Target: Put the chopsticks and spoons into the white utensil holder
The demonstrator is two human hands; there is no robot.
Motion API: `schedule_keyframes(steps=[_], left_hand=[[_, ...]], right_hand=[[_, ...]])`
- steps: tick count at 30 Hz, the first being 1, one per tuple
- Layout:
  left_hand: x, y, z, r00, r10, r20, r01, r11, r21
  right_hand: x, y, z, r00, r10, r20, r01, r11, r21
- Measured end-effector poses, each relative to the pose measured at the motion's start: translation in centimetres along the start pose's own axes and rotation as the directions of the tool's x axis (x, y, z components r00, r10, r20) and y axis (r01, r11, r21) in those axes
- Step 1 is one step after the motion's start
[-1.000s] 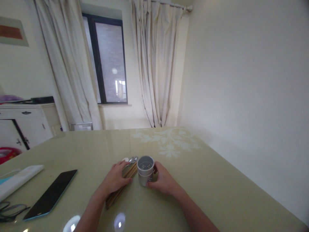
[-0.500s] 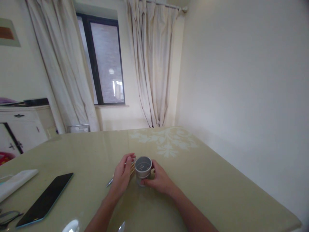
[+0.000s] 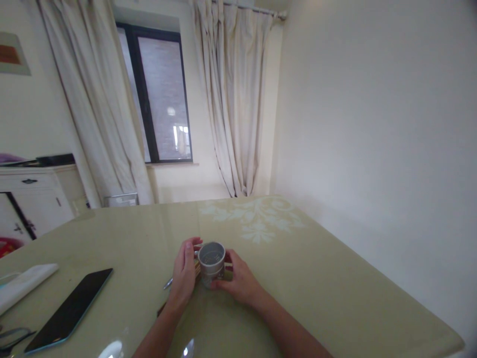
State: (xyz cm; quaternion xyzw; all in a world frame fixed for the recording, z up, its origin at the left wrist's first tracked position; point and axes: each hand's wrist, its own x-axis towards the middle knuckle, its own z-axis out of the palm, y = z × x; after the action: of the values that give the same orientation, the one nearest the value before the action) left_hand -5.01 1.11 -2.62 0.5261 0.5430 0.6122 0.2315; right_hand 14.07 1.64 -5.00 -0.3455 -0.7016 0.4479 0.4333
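A grey metal cup [image 3: 211, 268] with small holes in its bottom stands upright at the middle of the table, its open top towards me. My right hand [image 3: 240, 281] grips it from the right, thumb on the near side and fingers behind. Against its left side, my left hand [image 3: 185, 266] is curled, fingertips at the rim. Thin wooden sticks [image 3: 197, 270] show between my left palm and the cup, partly hidden. A silver pen-like tip [image 3: 168, 283] pokes out left of that hand. The end of a dark brown stick [image 3: 161, 309] shows beside my left wrist.
On the left of the table [image 3: 335, 278] lie a black tablet [image 3: 70, 308], a white flat object [image 3: 28, 283] and scissors [image 3: 15, 338] at the frame's edge. A shiny pointed object [image 3: 188, 348] lies near the front. A white cabinet [image 3: 44, 199] stands beyond the table.
The cup has shifted slightly left and tilted a little, with both hands moving left along with it. The dark brown stick end by my left wrist has come into view.
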Motion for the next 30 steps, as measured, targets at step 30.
schedule_keyframes(steps=[30], left_hand=[[-0.1,-1.8,-1.3,0.894,-0.094,0.438,-0.329,0.526,0.784]], right_hand=[[-0.9,-4.5,-6.8,0.827,0.08,0.557,-0.111,0.994,0.022]])
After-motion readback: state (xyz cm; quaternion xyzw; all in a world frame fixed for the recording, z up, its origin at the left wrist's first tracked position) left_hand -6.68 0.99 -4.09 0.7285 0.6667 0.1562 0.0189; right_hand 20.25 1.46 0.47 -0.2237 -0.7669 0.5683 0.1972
